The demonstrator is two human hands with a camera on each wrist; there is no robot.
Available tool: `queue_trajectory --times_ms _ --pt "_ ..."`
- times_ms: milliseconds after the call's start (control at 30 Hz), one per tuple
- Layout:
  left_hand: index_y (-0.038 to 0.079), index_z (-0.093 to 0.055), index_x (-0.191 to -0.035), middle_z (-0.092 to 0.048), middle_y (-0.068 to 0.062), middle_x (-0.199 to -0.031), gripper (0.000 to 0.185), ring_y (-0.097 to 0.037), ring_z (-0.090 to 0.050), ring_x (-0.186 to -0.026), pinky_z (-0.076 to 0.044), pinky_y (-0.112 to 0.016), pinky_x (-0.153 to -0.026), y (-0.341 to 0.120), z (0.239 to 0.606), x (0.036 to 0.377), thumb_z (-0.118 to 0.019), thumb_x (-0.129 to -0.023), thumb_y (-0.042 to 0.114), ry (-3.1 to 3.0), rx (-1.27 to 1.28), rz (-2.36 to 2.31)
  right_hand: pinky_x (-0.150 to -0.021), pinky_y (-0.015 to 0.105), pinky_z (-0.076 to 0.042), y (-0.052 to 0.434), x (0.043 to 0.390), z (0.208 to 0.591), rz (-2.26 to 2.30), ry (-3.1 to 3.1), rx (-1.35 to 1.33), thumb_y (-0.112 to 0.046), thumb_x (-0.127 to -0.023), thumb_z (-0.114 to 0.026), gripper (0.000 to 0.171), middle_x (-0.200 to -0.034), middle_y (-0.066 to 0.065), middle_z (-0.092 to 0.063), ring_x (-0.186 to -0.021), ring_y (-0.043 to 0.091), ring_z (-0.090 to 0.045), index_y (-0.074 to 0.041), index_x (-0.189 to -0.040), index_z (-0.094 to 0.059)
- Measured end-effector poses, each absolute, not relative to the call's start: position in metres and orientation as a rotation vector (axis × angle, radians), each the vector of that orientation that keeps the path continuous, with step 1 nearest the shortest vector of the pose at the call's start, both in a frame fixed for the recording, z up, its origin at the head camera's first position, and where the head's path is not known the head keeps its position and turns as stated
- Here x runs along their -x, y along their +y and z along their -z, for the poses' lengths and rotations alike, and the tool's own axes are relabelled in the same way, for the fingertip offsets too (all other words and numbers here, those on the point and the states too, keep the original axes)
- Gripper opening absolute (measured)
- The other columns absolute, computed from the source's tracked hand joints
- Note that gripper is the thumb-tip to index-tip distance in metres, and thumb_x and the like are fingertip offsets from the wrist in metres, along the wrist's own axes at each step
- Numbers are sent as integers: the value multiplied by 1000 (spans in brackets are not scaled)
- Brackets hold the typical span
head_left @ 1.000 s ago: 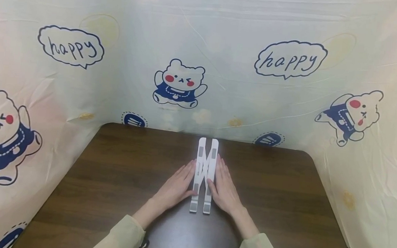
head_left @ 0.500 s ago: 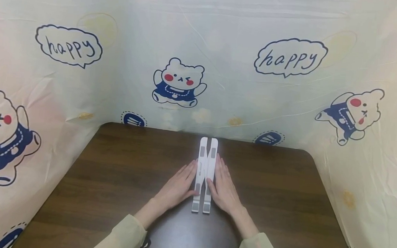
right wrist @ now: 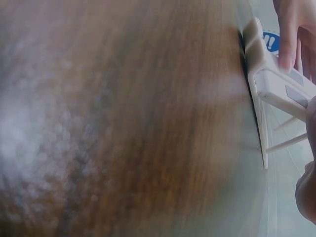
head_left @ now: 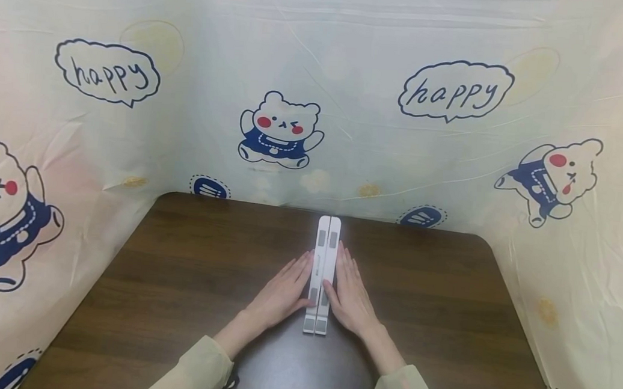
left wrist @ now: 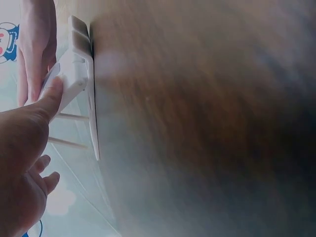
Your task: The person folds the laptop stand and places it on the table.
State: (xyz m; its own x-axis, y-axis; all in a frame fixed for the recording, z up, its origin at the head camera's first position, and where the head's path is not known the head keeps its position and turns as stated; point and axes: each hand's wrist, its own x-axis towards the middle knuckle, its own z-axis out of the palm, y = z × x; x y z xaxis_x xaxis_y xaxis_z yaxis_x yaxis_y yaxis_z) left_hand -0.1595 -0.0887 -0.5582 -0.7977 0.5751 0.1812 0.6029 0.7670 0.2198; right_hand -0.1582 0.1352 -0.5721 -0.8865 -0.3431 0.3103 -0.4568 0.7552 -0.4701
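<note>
Hands, left (head_left: 278,294) and right (head_left: 352,297), flat-fingered, press folded stand (head_left: 323,266) between them.

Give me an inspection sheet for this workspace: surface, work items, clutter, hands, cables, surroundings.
Surface: dark wood table, rounded far corners.
Work items: white folding stand, its two bars side by side, flat on the table.
Clutter: nothing seen.
Hands: left hand flat against the stand's left side; right hand flat against its right side; fingers straight, thumbs on the stand.
Cables: nothing seen.
Surroundings: sheet printed with bears and "happy" bubbles encloses the table on three sides.
</note>
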Motion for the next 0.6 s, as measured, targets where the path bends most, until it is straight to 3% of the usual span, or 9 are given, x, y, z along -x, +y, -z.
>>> queue_trajectory --times_ms 600 --pt "-3 -21 -173 -27 -18 -182 106 -33 -33 -168 -37 -53 -135 -85 557 159 -80 -99 44 -2830 975 408 -139 62 -23 138 157 572 -808 -2773 -638 -31 -116 -50 83 -187 17 -7 -173 39 -17 -5 -176 1"
